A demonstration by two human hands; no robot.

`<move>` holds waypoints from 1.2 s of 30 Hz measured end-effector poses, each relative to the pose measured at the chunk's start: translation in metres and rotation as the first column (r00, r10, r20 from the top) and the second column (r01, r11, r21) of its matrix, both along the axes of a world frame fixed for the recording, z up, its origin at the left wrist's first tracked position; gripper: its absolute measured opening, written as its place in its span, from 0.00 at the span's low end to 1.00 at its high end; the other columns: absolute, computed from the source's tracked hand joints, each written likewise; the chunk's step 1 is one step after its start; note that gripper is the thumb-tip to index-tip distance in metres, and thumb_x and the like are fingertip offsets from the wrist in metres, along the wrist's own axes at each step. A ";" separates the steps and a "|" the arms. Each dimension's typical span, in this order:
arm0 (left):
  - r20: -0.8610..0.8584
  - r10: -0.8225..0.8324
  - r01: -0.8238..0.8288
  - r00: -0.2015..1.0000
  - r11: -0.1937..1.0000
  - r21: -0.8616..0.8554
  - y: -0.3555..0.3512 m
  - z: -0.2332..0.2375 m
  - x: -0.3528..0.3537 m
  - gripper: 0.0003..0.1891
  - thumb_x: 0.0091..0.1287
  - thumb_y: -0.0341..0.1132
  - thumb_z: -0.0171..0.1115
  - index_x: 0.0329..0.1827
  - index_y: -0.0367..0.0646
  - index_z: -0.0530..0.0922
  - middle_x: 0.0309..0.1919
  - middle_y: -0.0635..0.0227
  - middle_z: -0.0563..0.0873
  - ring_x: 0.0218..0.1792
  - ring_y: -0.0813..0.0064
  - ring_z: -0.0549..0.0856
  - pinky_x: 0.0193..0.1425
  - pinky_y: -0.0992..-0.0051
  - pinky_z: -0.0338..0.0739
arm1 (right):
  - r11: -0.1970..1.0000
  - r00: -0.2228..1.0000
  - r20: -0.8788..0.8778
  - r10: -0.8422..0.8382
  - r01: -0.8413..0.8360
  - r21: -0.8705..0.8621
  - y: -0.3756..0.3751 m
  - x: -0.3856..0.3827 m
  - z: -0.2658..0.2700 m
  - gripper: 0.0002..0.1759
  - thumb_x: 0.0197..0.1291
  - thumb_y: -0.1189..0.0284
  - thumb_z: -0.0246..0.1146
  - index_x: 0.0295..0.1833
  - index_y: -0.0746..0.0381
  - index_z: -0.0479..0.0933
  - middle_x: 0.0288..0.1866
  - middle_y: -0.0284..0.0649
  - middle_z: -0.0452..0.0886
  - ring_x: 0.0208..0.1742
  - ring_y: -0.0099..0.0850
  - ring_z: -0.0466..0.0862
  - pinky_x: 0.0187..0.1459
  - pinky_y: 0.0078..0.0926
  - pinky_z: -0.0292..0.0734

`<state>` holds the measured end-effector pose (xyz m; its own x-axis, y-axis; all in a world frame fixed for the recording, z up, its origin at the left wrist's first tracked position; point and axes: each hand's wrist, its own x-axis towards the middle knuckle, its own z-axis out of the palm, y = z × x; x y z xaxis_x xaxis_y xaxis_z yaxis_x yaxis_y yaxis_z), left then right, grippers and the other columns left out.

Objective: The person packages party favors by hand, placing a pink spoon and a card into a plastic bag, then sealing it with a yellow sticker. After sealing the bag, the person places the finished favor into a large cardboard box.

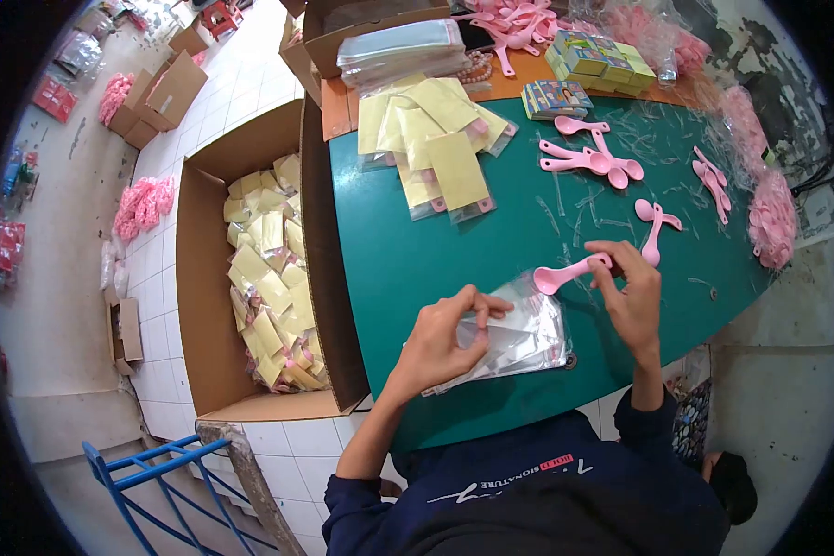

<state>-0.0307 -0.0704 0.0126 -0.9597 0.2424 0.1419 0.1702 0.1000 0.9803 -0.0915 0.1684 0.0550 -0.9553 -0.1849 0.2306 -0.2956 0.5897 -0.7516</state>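
My right hand (633,292) pinches a pink measuring spoon (573,273) by the end of its handle, the bowl pointing left. My left hand (447,338) has its thumb and fingers closed on the edge of a clear plastic bag (510,335), the top one of a small stack lying near the table's front edge. The spoon's bowl hangs beside the far edge of the bags. Just beyond my right hand lie more pink spoons (653,236), and another group of spoons (593,159) rests farther back.
Packed bags with yellow cards (435,139) lie at the back left of the green table (380,250). Left of it stands a large cardboard box (204,371) full of packed bags. Stacked printed cards (598,60), clear bags (403,51) and heaped pink spoons (519,23) sit at the back.
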 end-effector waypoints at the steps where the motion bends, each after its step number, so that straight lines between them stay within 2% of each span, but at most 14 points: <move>1: 0.062 -0.052 0.046 0.997 0.994 0.100 -0.003 0.000 0.003 0.10 0.57 0.24 0.61 0.39 0.37 0.69 0.42 0.54 0.86 0.46 0.67 0.85 0.50 0.71 0.77 | 0.998 0.999 0.032 -0.035 0.037 -0.054 0.001 0.001 -0.001 0.08 0.59 0.80 0.60 0.45 0.67 0.78 0.32 0.37 0.79 0.26 0.19 0.78 0.29 0.18 0.73; 4: 0.256 -0.123 0.059 0.959 0.968 0.242 -0.003 0.003 0.007 0.13 0.61 0.23 0.59 0.47 0.38 0.67 0.40 0.55 0.86 0.46 0.70 0.85 0.51 0.72 0.77 | 0.972 0.992 0.092 -0.092 0.109 -0.207 0.001 0.007 0.001 0.10 0.59 0.81 0.60 0.47 0.67 0.76 0.31 0.37 0.79 0.26 0.19 0.78 0.29 0.16 0.73; 7: 0.357 -0.090 -0.013 0.930 0.961 0.275 0.003 0.006 0.008 0.15 0.64 0.24 0.59 0.51 0.37 0.66 0.38 0.56 0.86 0.45 0.72 0.85 0.50 0.74 0.78 | 0.919 0.992 0.083 -0.092 0.117 -0.376 0.001 0.013 0.006 0.11 0.59 0.81 0.61 0.48 0.67 0.72 0.32 0.38 0.79 0.27 0.20 0.79 0.29 0.15 0.73; 11: 0.418 -0.117 -0.018 0.901 0.952 0.305 0.003 0.006 0.010 0.18 0.63 0.25 0.62 0.54 0.36 0.67 0.38 0.55 0.86 0.43 0.73 0.85 0.49 0.76 0.78 | 0.831 0.998 0.043 -0.055 0.070 -0.551 -0.009 0.025 0.015 0.11 0.58 0.82 0.62 0.45 0.66 0.68 0.32 0.39 0.79 0.28 0.21 0.80 0.30 0.14 0.74; 16: 0.437 -0.179 -0.015 0.881 0.914 0.405 0.005 0.010 0.010 0.20 0.63 0.25 0.63 0.56 0.35 0.68 0.38 0.57 0.86 0.43 0.75 0.85 0.49 0.76 0.78 | 0.849 1.000 0.019 0.017 -0.004 -0.528 -0.016 0.027 0.019 0.12 0.57 0.83 0.63 0.44 0.66 0.68 0.33 0.40 0.79 0.29 0.22 0.80 0.32 0.16 0.75; 22: 0.436 -0.173 0.026 0.883 0.946 0.322 0.003 0.005 0.006 0.21 0.64 0.27 0.63 0.60 0.37 0.68 0.38 0.62 0.86 0.43 0.80 0.83 0.50 0.79 0.75 | 0.918 0.996 0.039 0.084 -0.062 -0.393 -0.023 0.022 0.014 0.14 0.54 0.81 0.66 0.43 0.66 0.70 0.33 0.39 0.81 0.30 0.23 0.81 0.34 0.18 0.76; 26: 0.430 -0.193 0.026 0.882 0.931 0.363 0.003 0.003 0.006 0.22 0.65 0.28 0.61 0.62 0.37 0.68 0.43 0.61 0.85 0.45 0.81 0.81 0.51 0.80 0.73 | 0.933 0.993 0.074 0.092 -0.060 -0.354 -0.026 0.015 0.013 0.14 0.53 0.79 0.68 0.42 0.66 0.71 0.32 0.39 0.81 0.31 0.23 0.82 0.35 0.18 0.76; 31: 0.389 -0.217 0.031 0.895 0.901 0.433 0.007 0.012 0.005 0.24 0.66 0.28 0.59 0.65 0.37 0.65 0.48 0.60 0.84 0.49 0.80 0.80 0.54 0.78 0.72 | 0.933 0.964 0.061 0.259 -0.233 -0.275 -0.031 0.012 0.011 0.14 0.52 0.78 0.69 0.40 0.66 0.71 0.31 0.39 0.81 0.32 0.23 0.82 0.35 0.20 0.77; 34: 0.363 -0.146 -0.034 0.920 0.894 0.446 0.013 0.017 0.007 0.22 0.69 0.31 0.56 0.65 0.37 0.67 0.48 0.61 0.84 0.49 0.78 0.80 0.56 0.77 0.71 | 0.915 0.953 0.054 0.299 -0.270 -0.300 -0.036 0.015 0.007 0.15 0.51 0.77 0.70 0.40 0.66 0.72 0.31 0.39 0.81 0.32 0.23 0.82 0.35 0.19 0.77; 36: 0.342 -0.112 0.034 0.933 0.974 0.225 0.006 0.008 0.007 0.19 0.71 0.34 0.52 0.62 0.35 0.71 0.46 0.60 0.84 0.49 0.77 0.80 0.56 0.77 0.72 | 0.905 0.959 0.035 0.280 -0.251 -0.344 -0.037 0.013 0.005 0.14 0.51 0.76 0.70 0.40 0.66 0.72 0.31 0.39 0.82 0.31 0.23 0.82 0.35 0.19 0.77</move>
